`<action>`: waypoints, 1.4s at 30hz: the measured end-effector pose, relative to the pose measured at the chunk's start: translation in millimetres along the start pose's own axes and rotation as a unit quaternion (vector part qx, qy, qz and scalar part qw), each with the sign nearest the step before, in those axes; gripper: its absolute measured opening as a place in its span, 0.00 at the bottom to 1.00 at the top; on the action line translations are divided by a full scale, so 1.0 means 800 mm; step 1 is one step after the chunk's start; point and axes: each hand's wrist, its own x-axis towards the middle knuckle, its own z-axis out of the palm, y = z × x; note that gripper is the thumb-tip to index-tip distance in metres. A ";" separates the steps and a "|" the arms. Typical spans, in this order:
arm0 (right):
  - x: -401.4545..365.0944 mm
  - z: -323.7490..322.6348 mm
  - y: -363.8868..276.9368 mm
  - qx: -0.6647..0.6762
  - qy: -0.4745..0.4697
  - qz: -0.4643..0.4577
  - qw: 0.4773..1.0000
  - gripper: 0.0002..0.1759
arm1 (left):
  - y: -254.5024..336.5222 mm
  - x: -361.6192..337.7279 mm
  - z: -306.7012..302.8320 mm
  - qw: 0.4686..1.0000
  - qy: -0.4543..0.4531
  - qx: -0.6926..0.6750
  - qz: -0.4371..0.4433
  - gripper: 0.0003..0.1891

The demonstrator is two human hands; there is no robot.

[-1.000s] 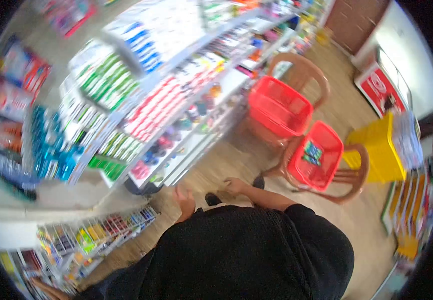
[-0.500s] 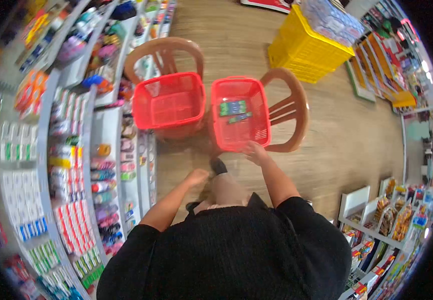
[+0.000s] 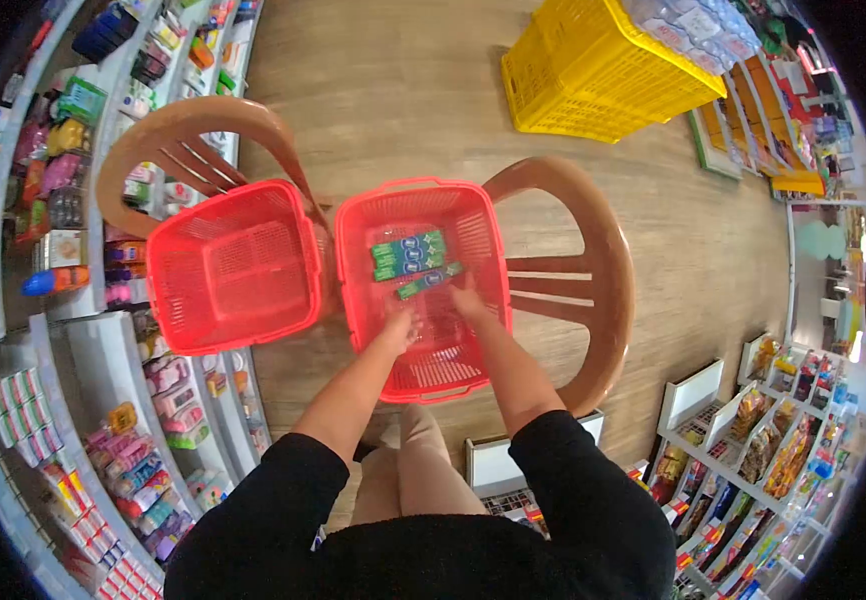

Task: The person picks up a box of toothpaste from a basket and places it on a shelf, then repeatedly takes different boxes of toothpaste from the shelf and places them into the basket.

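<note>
Both of my hands reach into the right red basket (image 3: 498,260), which rests on a brown chair. Green and blue boxes (image 3: 409,256) lie side by side on its floor, with one more green box (image 3: 430,281) slanted just below them. My right hand (image 3: 467,300) is at the right end of that slanted box; whether it grips it is unclear. Nearer the basket's lower left, my left hand (image 3: 401,326) has its fingers slightly apart and nothing in them. A second red basket (image 3: 234,267), with nothing in it, stands to the left on another chair.
The right chair's back (image 3: 608,270) curves beside the basket, and the left chair's back (image 3: 188,115) rises behind the other. A yellow crate (image 3: 593,75) with wrapped packs on top stands ahead. Stocked shelves (image 3: 148,400) line the left side; more racks (image 3: 733,455) are at right.
Both hands have moved forward into the right basket. The view has shifted closer to the baskets. My right hand has left the basket's near rim.
</note>
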 end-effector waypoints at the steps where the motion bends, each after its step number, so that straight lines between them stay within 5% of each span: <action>1: 0.045 0.003 0.060 -0.023 0.010 -0.112 0.993 0.46 | 0.001 0.010 0.002 1.000 0.018 -0.010 0.002 0.19; 3: 0.118 0.009 0.156 -0.086 0.053 -0.260 0.960 0.47 | 0.009 0.002 0.017 0.999 0.037 -0.026 -0.002 0.17; 6: 0.015 0.030 0.011 0.152 -0.010 0.092 0.984 0.46 | 0.033 -0.030 0.045 0.997 0.073 0.007 0.031 0.13; 9: 0.022 0.033 0.020 0.180 0.012 0.097 0.979 0.42 | 0.030 -0.029 0.037 0.998 0.049 -0.016 0.021 0.12; 11: 0.013 0.039 0.005 0.179 0.042 0.099 0.978 0.38 | 0.018 -0.016 0.018 0.998 -0.056 -0.029 0.001 0.14; 13: 0.013 0.044 0.013 0.177 0.067 0.097 0.977 0.34 | -0.001 -0.017 0.016 0.997 -0.031 -0.068 -0.005 0.20; 15: 0.035 0.047 0.069 0.090 0.178 -0.143 0.969 0.34 | -0.013 -0.047 0.026 0.995 -0.001 -0.100 0.004 0.33; 16: 0.022 0.048 0.058 0.091 0.172 -0.147 0.970 0.34 | -0.013 -0.081 0.037 0.995 0.002 -0.102 0.010 0.33; 18: -0.020 0.049 0.007 0.240 0.119 -0.140 0.953 0.34 | -0.004 -0.164 0.062 0.994 -0.019 -0.092 0.056 0.30; 20: -0.080 0.059 -0.070 0.216 0.133 -0.140 0.957 0.33 | -0.014 -0.208 0.071 0.990 -0.022 -0.127 0.060 0.32; 22: -0.131 0.066 -0.126 0.265 0.014 -0.130 0.955 0.33 | -0.016 -0.247 0.066 0.984 -0.023 -0.163 0.065 0.33; 24: -0.176 0.079 -0.166 0.229 -0.061 -0.149 0.960 0.34 | -0.011 -0.283 0.051 0.951 -0.085 -0.296 0.000 0.33; 25: -0.203 0.089 -0.190 0.121 -0.123 -0.236 0.956 0.33 | -0.009 -0.302 0.037 0.949 -0.083 -0.303 0.014 0.33; 26: -0.234 0.100 -0.215 0.012 -0.182 -0.321 0.929 0.32 | -0.007 -0.319 0.014 0.925 -0.161 -0.342 0.031 0.28; 28: -0.304 0.126 -0.267 0.013 -0.250 -0.274 0.928 0.28 | 0.000 -0.353 -0.024 0.854 -0.317 -0.406 0.073 0.25; 30: -0.363 0.146 -0.300 -0.230 -0.391 -0.493 0.742 0.24 | 0.033 -0.445 -0.031 0.849 -0.279 -0.407 0.187 0.19; 32: -0.417 0.174 -0.306 -0.267 -0.425 -0.502 0.704 0.23 | 0.045 -0.505 -0.077 0.908 -0.220 -0.257 0.249 0.20; 34: -0.451 0.205 -0.306 -0.328 -0.407 -0.646 0.557 0.24 | 0.045 -0.565 -0.122 0.913 -0.182 -0.230 0.285 0.20; 42: -0.596 0.313 -0.246 -0.184 -0.433 -0.739 0.482 0.21 | -0.080 -0.759 -0.222 0.832 -0.006 -0.224 0.507 0.12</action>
